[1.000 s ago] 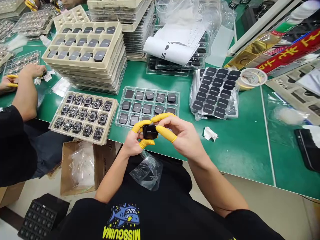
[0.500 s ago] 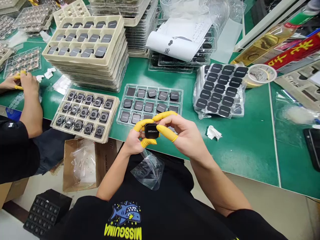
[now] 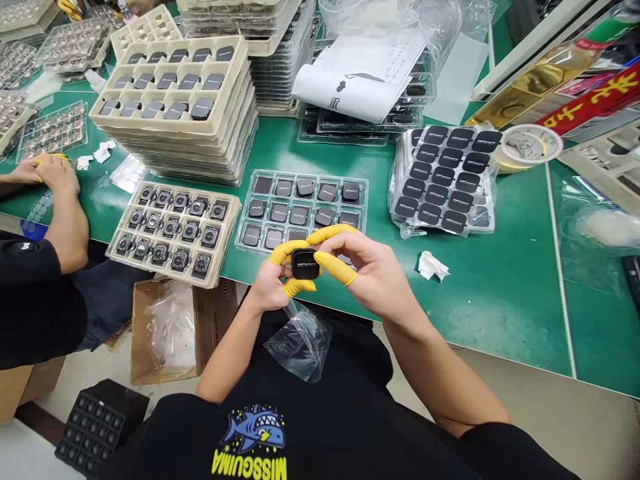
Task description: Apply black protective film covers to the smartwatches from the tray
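Note:
Above the table's front edge, a black rounded-square smartwatch with white lettering faces up between my hands. My left hand grips it from the left, its thumb and finger in yellow finger cots. From the right, my right hand closes on it too, with cot-covered thumb at its right side and forefinger near its top edge. Just beyond lies a clear tray of dark square pieces, its near corner partly hidden by my hands. To its left, a beige tray holds watches with their sensor backs up.
Stacked beige trays rise behind. Right of centre lies a pile of sheets of black square stickers, beside a tape roll and crumpled paper. A clear plastic bag hangs below my hands. A co-worker's hands are at left.
My hands keep the same hold on the smartwatch. The view has shifted slightly. The co-worker's hands at left have come lower and closer together.

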Demonstrator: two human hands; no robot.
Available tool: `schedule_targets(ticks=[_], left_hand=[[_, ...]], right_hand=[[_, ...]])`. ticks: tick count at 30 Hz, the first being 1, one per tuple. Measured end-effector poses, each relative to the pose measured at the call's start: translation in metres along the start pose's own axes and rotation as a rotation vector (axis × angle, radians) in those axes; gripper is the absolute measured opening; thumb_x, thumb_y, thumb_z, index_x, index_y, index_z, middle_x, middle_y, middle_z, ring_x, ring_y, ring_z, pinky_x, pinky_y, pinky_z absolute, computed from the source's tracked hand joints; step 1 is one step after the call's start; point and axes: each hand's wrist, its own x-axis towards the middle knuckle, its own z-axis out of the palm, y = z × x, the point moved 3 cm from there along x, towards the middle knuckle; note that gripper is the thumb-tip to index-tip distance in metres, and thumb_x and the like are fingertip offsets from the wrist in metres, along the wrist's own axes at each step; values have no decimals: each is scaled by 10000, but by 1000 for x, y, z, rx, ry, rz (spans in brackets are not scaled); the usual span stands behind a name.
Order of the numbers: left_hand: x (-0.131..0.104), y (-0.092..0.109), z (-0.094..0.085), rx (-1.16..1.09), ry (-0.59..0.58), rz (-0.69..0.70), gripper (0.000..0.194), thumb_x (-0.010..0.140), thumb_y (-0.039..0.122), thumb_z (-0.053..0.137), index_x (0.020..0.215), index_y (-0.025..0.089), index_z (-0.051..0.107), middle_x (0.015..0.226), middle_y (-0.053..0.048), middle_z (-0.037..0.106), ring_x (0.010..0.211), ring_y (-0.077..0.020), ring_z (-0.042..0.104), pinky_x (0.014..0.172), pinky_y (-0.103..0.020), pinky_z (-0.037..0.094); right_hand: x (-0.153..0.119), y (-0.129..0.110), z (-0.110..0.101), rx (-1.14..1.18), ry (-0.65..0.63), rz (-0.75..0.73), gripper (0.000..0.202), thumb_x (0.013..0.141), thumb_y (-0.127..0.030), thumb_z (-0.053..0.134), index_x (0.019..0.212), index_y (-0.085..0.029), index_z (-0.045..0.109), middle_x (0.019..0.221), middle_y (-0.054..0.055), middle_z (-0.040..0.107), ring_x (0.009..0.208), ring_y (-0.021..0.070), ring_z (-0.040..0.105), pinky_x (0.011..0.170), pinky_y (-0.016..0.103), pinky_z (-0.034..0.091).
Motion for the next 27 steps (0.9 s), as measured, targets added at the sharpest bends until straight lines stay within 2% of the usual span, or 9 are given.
schedule_targets(ticks=[5,11,18,27], left_hand=[[-1,0,-1,24,22,-48,913,777,697,952,1495,238,624,1218,-122,839,994,-256,869,648,-205,589],[-1,1,0,-12,-12,-38,917,801,667,948,1536,249,594,1203,-117,845,954,-255,877,721,-251,651],[-1,4,0,11,1,-55,915,775,686,958,1495,232,622,1183,-121,842,1030,-276,873,713,-236,649],[-2,3,-1,-8,1,-64,904,772,655,975,1483,231,610,1189,-121,849,920,-238,873,725,-233,649]], right_hand=[[0,1,0,-2,4,-6,100,991,-350,786,937,-271,758,1187,69,813,1041,252,730,909,417,547],[0,-1,0,14,-2,6,85,982,-338,792,934,-273,765,1191,61,812,1057,244,734,920,411,553],[1,0,0,17,3,10,108,984,-354,800,923,-270,769,1180,67,815,1038,244,737,911,413,562],[0,-1,1,4,-5,-8,87,994,-326,792,932,-272,763,1179,56,815,1055,237,744,939,401,567]])
